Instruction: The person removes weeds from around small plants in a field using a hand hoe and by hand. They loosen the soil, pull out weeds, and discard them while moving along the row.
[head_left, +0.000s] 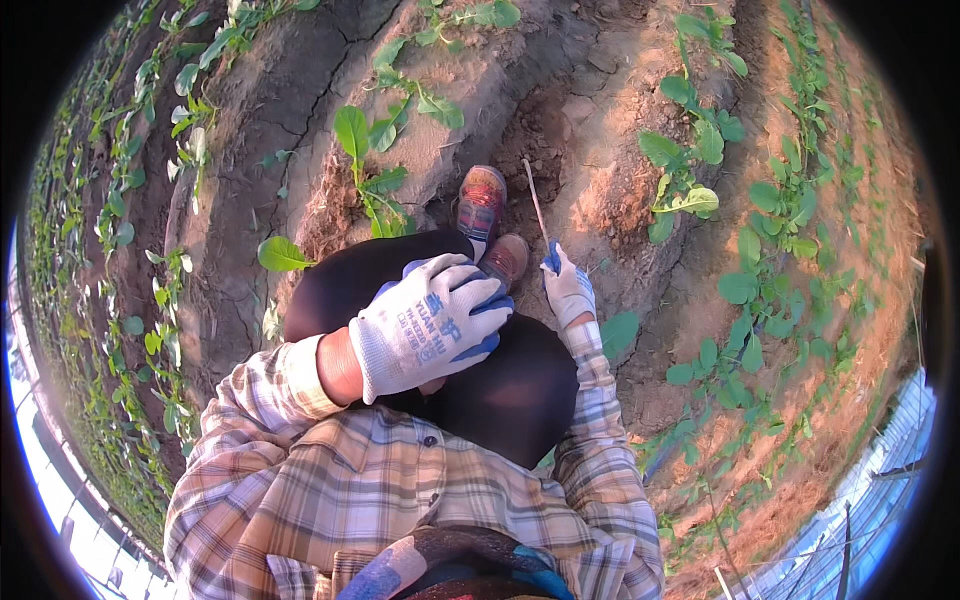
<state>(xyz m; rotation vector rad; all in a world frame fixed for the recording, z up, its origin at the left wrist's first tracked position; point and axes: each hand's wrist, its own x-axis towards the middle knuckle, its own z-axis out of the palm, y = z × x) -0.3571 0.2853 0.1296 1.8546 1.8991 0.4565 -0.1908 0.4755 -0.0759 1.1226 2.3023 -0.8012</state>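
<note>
My left hand (431, 330), in a white knit work glove with a blue-coated palm, lies over my bent knees. Its fingers curl downward, so the palm is hidden. A matching glove covers my right hand (568, 289), beside my right knee. That hand grips one end of a thin stick (535, 199), whose far tip points away over a hollow in the soil (544, 124). Left of my knees stands a young leafy plant (367, 176) with broad green leaves. Another leafy plant (682, 161) grows on the ridge to the right, beside loose crumbled soil (619, 199).
My two shoes (481, 199) stand in the furrow between ridges. Rows of leafy plants run along the left (161, 300) and right (776, 285). Cracked dry soil (315, 105) lies ahead on the left. Bluish sheeting with a frame (877, 480) shows at the lower right rim.
</note>
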